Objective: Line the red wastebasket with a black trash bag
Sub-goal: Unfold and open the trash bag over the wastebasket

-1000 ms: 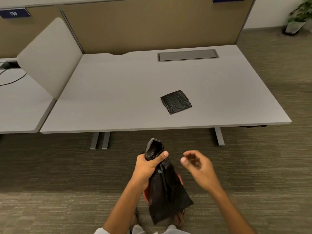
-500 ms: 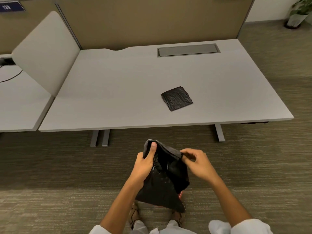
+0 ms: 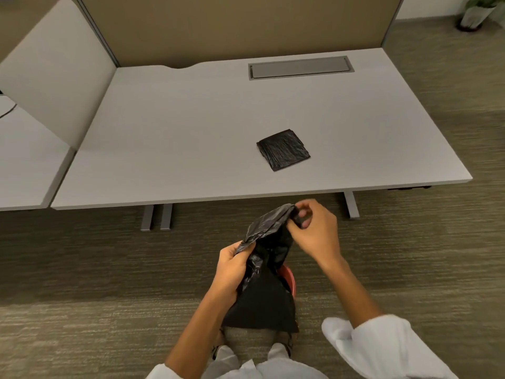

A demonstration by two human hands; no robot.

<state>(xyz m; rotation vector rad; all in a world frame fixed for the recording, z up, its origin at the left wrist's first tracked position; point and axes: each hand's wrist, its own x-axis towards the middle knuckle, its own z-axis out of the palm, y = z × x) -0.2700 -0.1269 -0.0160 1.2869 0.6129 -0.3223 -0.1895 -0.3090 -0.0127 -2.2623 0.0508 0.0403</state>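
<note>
A black trash bag (image 3: 263,299) hangs between both my hands above the carpet. My left hand (image 3: 232,266) grips its lower left edge, and my right hand (image 3: 314,233) pinches the top edge higher up, close to the desk front. The bag's mouth is pulled a little apart between them. Just a sliver of the red wastebasket (image 3: 289,277) rim shows behind the bag on its right side; the rest is hidden by the bag. My feet show below the bag.
A grey desk (image 3: 191,127) stands in front with a folded black bag (image 3: 283,149) on it and a cable hatch (image 3: 300,67) at the back. Desk legs (image 3: 157,217) stand on the carpet. A divider panel (image 3: 54,72) rises at the left, a plant pot (image 3: 474,15) far right.
My right hand, empty a second ago, has taken the bag's top edge and lifted it up and to the right. The left hand has slid lower on the bag.
</note>
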